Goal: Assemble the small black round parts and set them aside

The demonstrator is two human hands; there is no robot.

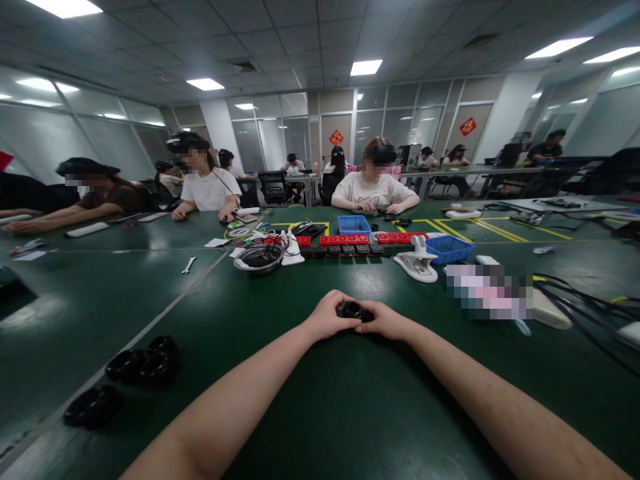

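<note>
Both my hands meet over the green table around a small black ring-shaped part point(353, 309), round with a hollow middle. My left hand point(330, 316) grips it from the left, thumb along the near side and fingers curled behind. From the other side my right hand point(384, 319) closes on it, its thumb near the left thumb. The far side of the part is hidden by my fingers. Several similar glossy black ring-shaped parts point(159, 368) lie in a loose group on the table to the left of my forearms.
Ahead stand a metal bowl point(259, 259) with dark cords, red power strips point(344, 239), a white clip stand point(417, 260) and a blue tray point(449, 249). A wrench point(189, 265) lies left. Black cables point(585, 300) run along the right. Co-workers sit across the table.
</note>
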